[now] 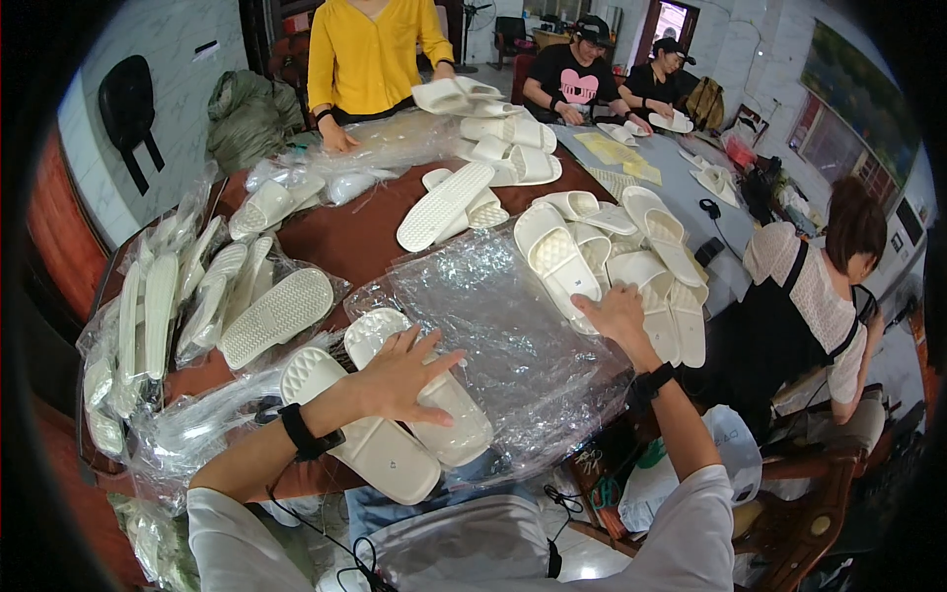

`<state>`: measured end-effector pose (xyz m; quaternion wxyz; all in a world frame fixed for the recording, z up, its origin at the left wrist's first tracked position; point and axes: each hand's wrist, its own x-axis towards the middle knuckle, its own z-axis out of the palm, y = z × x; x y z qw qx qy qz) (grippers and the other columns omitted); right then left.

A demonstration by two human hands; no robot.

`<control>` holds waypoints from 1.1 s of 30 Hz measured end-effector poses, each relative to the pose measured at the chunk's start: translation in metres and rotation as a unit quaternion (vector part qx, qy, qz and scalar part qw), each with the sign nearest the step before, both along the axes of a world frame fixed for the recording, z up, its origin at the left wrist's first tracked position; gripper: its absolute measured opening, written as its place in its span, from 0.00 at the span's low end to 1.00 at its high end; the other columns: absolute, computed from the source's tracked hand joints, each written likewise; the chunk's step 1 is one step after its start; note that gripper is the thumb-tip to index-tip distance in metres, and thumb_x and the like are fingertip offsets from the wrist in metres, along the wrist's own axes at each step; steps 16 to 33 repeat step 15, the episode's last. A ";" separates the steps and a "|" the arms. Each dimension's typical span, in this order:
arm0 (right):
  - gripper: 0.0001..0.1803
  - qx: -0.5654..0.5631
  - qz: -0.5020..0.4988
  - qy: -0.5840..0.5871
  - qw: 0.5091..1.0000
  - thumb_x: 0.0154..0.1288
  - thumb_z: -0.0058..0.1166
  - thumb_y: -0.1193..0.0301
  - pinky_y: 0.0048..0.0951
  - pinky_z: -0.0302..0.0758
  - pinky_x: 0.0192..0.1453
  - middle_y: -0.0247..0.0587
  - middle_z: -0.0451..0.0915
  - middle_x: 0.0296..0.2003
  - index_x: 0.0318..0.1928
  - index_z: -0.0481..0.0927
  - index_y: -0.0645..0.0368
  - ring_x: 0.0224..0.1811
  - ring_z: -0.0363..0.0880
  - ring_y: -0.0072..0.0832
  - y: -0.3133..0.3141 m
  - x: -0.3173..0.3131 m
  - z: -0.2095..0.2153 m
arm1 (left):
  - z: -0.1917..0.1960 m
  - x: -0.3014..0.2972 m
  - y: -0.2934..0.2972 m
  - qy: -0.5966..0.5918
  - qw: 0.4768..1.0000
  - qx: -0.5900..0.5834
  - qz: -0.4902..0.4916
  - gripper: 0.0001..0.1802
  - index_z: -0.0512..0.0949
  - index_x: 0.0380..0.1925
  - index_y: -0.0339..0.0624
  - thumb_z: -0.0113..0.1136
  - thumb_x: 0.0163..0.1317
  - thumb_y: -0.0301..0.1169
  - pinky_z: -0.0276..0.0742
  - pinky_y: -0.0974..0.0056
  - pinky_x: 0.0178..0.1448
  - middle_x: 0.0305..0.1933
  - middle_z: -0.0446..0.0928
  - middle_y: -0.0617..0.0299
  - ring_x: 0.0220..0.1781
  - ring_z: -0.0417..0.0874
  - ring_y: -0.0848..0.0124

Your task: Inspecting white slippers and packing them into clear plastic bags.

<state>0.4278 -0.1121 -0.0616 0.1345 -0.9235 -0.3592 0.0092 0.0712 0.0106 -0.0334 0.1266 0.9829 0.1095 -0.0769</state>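
My left hand (406, 383) is open, its fingers spread over a pair of cream slippers. Under its palm and fingers lies the right slipper (466, 430); the left slipper (395, 464) sits beside it, partly covered by the forearm. My right hand (619, 318) reaches to a pile of cream slippers on the right, its fingers apart. Its thumb side is at the heel of one slipper (558, 255); whether it touches cannot be told. Between my hands lie flat clear plastic bags (513, 326).
Bagged slippers (158, 306) crowd the brown table's left side. More slippers (449, 205) lie ahead, with a stack (508, 133) beyond. A person in yellow (370, 59) stands opposite. Others sit by the grey table (681, 192); one person (809, 286) is close on my right.
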 end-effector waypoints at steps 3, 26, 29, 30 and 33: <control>0.52 0.020 -0.007 0.025 0.999 0.51 0.63 0.39 0.45 0.72 0.61 0.70 0.69 0.56 0.54 0.69 0.82 0.59 0.72 0.55 0.002 0.001 0.001 | 0.006 0.004 -0.001 0.013 1.000 -0.002 -0.001 0.53 0.57 0.73 0.56 0.57 0.53 0.70 0.47 0.34 0.73 0.74 0.50 0.33 0.74 0.47 0.29; 0.30 0.312 0.023 0.590 0.744 0.65 0.62 0.64 0.36 0.85 0.49 0.50 0.80 0.53 0.60 0.70 0.72 0.50 0.84 0.38 0.011 0.055 0.030 | 0.003 0.018 0.003 0.048 0.999 0.017 -0.011 0.54 0.55 0.74 0.57 0.55 0.53 0.72 0.44 0.33 0.74 0.75 0.48 0.30 0.76 0.43 0.28; 0.30 0.312 0.023 0.590 0.744 0.65 0.62 0.64 0.36 0.85 0.49 0.50 0.80 0.53 0.60 0.70 0.72 0.50 0.84 0.38 0.011 0.055 0.030 | 0.003 0.018 0.003 0.048 0.999 0.017 -0.011 0.54 0.55 0.74 0.57 0.55 0.53 0.72 0.44 0.33 0.74 0.75 0.48 0.30 0.76 0.43 0.28; 0.30 0.312 0.023 0.590 0.744 0.65 0.62 0.64 0.36 0.85 0.49 0.50 0.80 0.53 0.60 0.70 0.72 0.50 0.84 0.38 0.011 0.055 0.030 | 0.003 0.018 0.003 0.048 0.999 0.017 -0.011 0.54 0.55 0.74 0.57 0.55 0.53 0.72 0.44 0.33 0.74 0.75 0.48 0.30 0.76 0.43 0.28; 0.30 0.312 0.023 0.590 0.744 0.65 0.62 0.64 0.36 0.85 0.49 0.50 0.80 0.53 0.60 0.70 0.72 0.50 0.84 0.38 0.011 0.055 0.030 | 0.003 0.018 0.003 0.048 0.999 0.017 -0.011 0.54 0.55 0.74 0.57 0.55 0.53 0.72 0.44 0.33 0.74 0.75 0.48 0.30 0.76 0.43 0.28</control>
